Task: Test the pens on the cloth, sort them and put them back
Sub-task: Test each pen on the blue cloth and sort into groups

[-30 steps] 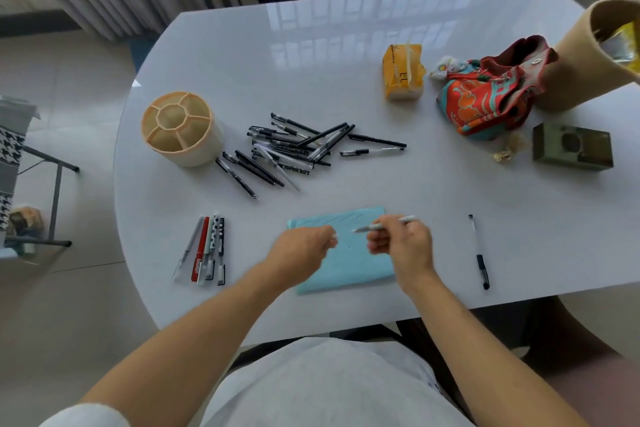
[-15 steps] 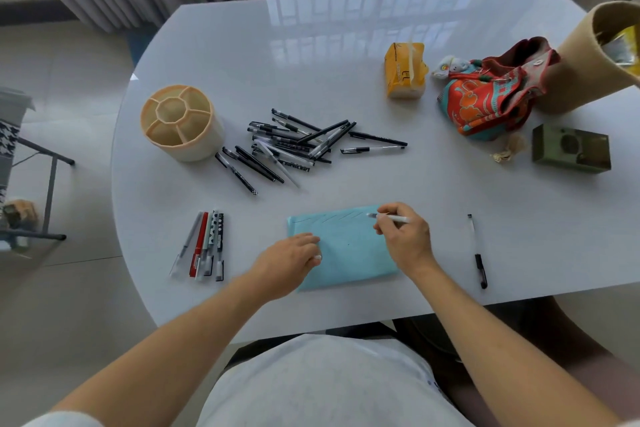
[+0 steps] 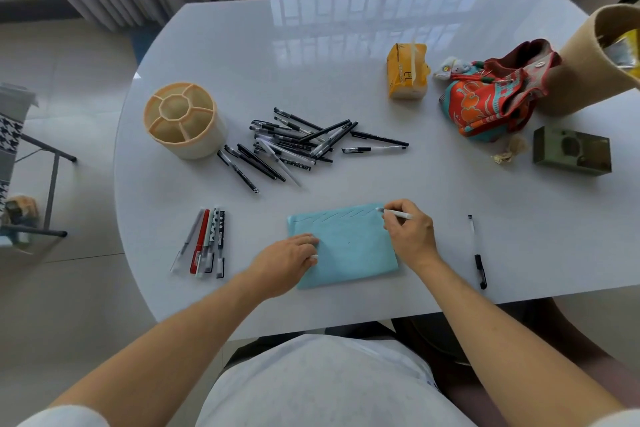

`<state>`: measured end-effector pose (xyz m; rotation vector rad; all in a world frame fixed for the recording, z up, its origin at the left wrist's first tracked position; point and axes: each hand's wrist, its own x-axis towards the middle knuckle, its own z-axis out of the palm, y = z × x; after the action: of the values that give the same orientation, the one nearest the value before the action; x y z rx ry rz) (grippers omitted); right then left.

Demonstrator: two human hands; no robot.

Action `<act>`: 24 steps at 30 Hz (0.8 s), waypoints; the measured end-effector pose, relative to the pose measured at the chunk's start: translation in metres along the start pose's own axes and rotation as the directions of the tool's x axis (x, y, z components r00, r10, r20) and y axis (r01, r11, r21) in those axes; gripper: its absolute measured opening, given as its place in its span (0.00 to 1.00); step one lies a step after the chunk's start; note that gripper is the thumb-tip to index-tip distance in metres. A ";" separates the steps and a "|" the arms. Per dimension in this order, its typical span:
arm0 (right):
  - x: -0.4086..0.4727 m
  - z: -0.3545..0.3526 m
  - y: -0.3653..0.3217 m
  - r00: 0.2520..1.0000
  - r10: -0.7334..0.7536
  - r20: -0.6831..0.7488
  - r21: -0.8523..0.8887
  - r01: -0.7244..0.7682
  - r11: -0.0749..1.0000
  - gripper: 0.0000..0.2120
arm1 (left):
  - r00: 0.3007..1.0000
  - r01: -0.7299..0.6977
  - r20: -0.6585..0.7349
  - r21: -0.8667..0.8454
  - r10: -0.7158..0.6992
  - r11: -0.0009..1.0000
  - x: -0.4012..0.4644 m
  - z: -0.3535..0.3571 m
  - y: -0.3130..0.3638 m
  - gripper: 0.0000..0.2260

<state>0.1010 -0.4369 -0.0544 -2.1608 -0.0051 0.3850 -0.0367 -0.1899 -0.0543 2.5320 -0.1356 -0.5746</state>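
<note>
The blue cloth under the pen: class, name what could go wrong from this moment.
1. The pen writes at the far right corner of the blue cloth; a long stroke may mark the white table.
2. The left hand holds only the near left part, so the cloth may bunch.
3. The lone pen lies near the table's front edge and might roll off.

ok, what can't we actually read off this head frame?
- Pen tip: too small to tell whether it touches the cloth.
- Left hand fingertips: folded under, so what they hold is hidden.
- Beige tube, top right: cut off by the frame edge.
- Pen pile: overlapping, count unclear.
</note>
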 end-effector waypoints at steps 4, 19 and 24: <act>-0.016 -0.002 -0.014 0.997 0.046 0.065 0.281 -0.063 0.958 0.06 | 0.997 0.031 -0.067 -0.062 -0.036 0.998 0.000 -0.005 0.006 0.13; -0.059 0.020 -0.050 0.907 -0.037 0.419 0.456 -0.174 0.873 0.04 | 0.994 0.019 -0.102 -0.140 -0.034 0.990 -0.009 -0.018 0.032 0.10; -0.062 0.026 -0.050 0.896 -0.003 0.443 0.473 -0.231 0.850 0.06 | 0.995 -0.003 -0.102 -0.170 -0.015 0.985 -0.011 -0.023 0.038 0.09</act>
<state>0.0413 -0.3956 -0.0115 -1.5099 -0.0161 0.8325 -0.0366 -0.2088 -0.0127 2.3905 -0.0395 -0.4367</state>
